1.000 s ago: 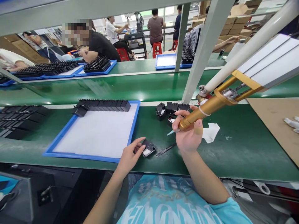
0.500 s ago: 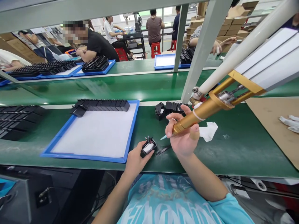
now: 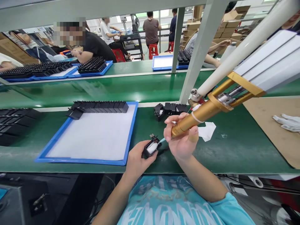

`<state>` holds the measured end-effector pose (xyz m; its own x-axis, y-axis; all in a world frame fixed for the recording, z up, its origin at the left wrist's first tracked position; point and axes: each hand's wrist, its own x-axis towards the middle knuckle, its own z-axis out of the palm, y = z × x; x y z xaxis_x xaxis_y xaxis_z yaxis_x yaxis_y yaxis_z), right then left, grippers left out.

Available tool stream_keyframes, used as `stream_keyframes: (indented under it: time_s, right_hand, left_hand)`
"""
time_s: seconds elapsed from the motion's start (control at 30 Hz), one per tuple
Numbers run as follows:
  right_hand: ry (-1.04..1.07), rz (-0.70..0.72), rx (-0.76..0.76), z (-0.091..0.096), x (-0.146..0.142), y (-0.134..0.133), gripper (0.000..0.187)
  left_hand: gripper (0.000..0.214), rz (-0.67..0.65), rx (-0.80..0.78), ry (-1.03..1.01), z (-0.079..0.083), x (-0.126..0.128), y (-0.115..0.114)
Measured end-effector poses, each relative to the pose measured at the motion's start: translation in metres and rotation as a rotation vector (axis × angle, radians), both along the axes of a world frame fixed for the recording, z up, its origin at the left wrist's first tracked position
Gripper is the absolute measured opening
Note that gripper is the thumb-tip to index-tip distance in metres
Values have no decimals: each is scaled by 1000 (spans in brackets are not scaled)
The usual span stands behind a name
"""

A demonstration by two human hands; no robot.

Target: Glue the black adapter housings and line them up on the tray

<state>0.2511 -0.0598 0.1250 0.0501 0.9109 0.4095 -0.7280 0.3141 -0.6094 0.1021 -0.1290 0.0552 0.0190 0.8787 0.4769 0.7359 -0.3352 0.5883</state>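
My left hand [image 3: 140, 157] grips an open black plug adapter housing [image 3: 151, 148], with metal pins at its far end and a white part and small red wires inside. My right hand [image 3: 181, 137] is wrapped round a gold glue dispensing gun [image 3: 193, 122]. The gun's thin light-blue nozzle [image 3: 162, 140] reaches the housing's right rim, by the wires. Whether glue is coming out is too small to tell. Partly hidden beneath the nozzle and my right hand, a dark flat strip [image 3: 164, 151] lies on the green bench.
A blue-rimmed tray [image 3: 129, 142] on the left holds a row of black housings [image 3: 103, 106]. More housings [image 3: 172, 108] stand behind my right hand, beside white paper [image 3: 207, 131]. Cardboard [image 3: 269, 125] with white gloves [image 3: 287, 121] lies right. Co-workers sit beyond the metal frame [image 3: 197, 56].
The glue gun's nozzle has moved down and left onto the housing's edge. My left hand has tilted the housing slightly towards it. My right fingers have closed more round the barrel.
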Motion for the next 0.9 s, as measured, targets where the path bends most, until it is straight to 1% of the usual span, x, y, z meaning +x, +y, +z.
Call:
stream_keyframes:
  time_s: [0.17,0.4,0.57,0.63,0.7,0.8,0.9]
  right_hand:
    - [-19,11,-11,1,-3,-2,41]
    - [-12,14,-12,5,-10,-3,41]
    - [-38,13,-31,7,-16,-5,43]
    - [-44,11,-31,8,-18,-5,42]
    - [-43,25,-21,8,-18,-6,40]
    - [-30,59,12,8,-18,-7,33]
    - [-7,75,45,7,-17,-7,28]
  left_hand:
    - [31,22,-19,-8,1,1,2]
    - [30,89,-110,-54,-2,6,7]
    - [30,78,-136,-74,0,15,12]
    - [30,68,-102,-82,0,19,14]
    - [31,59,-32,-89,-1,21,16]
    - [32,37,69,-81,-4,22,18]
    - [33,35,85,-53,-5,20,18]
